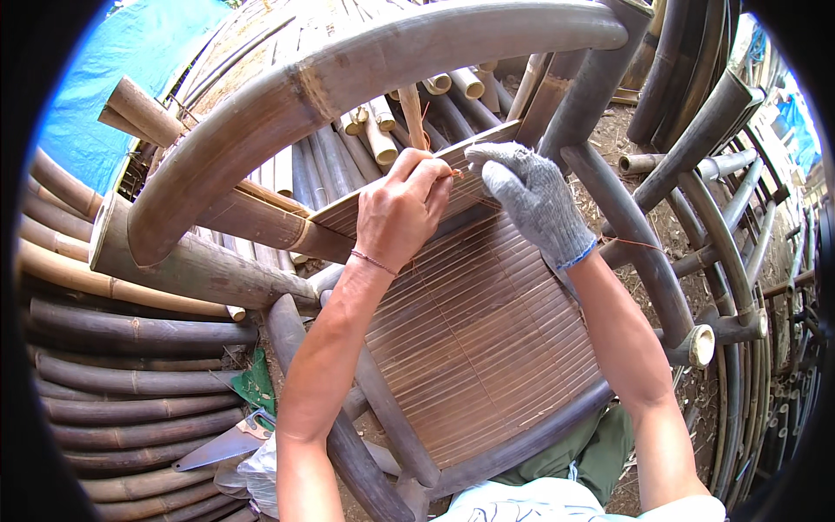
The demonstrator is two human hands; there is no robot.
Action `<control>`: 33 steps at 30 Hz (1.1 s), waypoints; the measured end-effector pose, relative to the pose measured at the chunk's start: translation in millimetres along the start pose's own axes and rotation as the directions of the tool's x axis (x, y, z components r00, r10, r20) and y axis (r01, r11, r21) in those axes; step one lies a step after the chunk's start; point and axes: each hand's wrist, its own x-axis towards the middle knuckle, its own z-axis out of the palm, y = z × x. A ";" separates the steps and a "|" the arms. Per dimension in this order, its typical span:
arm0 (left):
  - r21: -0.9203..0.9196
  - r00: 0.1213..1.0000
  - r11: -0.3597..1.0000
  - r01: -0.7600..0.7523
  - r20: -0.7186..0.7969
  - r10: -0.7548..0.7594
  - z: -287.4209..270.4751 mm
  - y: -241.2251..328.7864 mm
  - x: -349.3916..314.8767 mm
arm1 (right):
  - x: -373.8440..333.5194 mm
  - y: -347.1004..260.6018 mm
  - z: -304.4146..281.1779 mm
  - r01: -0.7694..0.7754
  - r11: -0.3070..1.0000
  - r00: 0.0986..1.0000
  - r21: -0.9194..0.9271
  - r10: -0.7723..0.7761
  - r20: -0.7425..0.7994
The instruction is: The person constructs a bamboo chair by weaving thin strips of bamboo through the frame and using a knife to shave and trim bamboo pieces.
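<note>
A bamboo chair stands in front of me, its slatted seat (470,339) facing up and its curved dark top rail (374,56) arching across the far side. My bare left hand (400,209) is closed at the backrest slats (348,211), pinching a thin orange wire (457,174) between thumb and fingers. Beside it, my right hand (535,196) wears a grey knit glove with a blue cuff. Its fingers are bent together near the same slat's upper edge; what they hold is hidden. More wire shows to the right of the gloved wrist.
Curved dark bamboo poles (139,383) are stacked at the left. A handsaw (226,445) lies on them near a clear plastic bag (252,474). Cut bamboo poles (378,143) lie beyond the backrest. Another bamboo frame (718,235) stands at the right, and a blue tarp (122,78) is far left.
</note>
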 end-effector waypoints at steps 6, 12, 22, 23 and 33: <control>0.005 1.000 1.000 0.000 -0.023 0.000 3.0 -1.5 -1.8 | 4.9 -13.9 7.0 -0.010 1.000 0.999 -0.028 0.011 0.049; -0.003 0.999 1.000 0.028 -0.026 -0.028 4.6 1.0 -1.9 | -1.4 0.7 15.3 0.151 0.968 0.972 -0.202 -0.183 -0.147; 0.011 0.999 0.999 0.046 -0.026 -0.045 4.9 1.9 -1.9 | -5.6 -4.6 28.5 0.177 0.894 0.957 -0.413 -0.254 -0.140; -0.001 0.999 0.999 0.042 -0.022 -0.042 4.6 2.0 -1.8 | -5.7 -5.0 29.2 0.180 0.887 0.955 -0.425 -0.261 -0.142; -0.280 0.986 0.946 0.163 0.071 -0.149 -2.7 3.2 2.3 | -5.5 -4.9 36.2 0.146 0.974 0.959 -0.176 -0.183 -0.217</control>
